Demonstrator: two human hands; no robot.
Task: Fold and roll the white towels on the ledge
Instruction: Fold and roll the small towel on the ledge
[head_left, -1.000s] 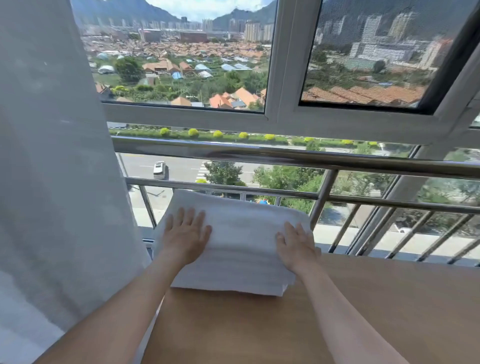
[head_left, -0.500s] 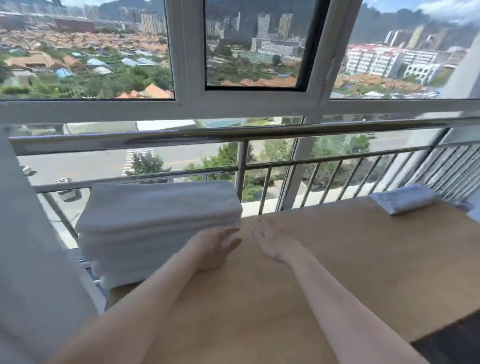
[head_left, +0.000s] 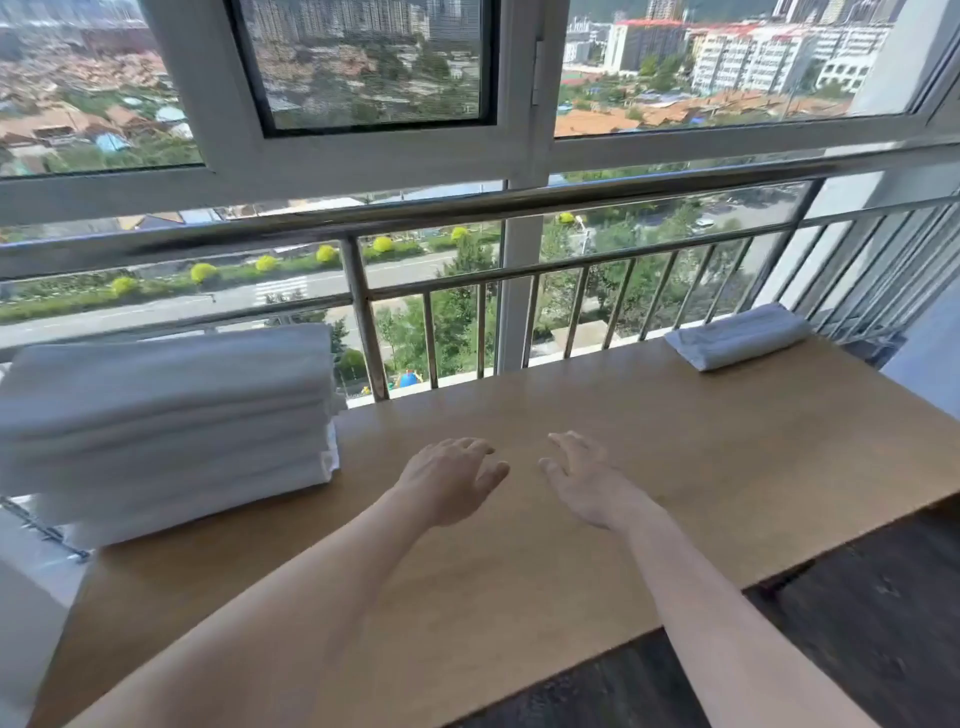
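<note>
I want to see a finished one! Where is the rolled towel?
In the head view, the rolled towel lies at the far right of the ledge, beside the railing, across from the towel stack.

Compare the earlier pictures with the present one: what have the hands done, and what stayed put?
Both hands came off the stack of folded white towels; the left hand and right hand moved rightward, now empty over the wooden ledge. The stack stayed at the ledge's left end, the rolled towel far right.

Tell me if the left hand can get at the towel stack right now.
Probably yes: the left hand hovers open just right of the towel stack, with only bare ledge between them.
</note>
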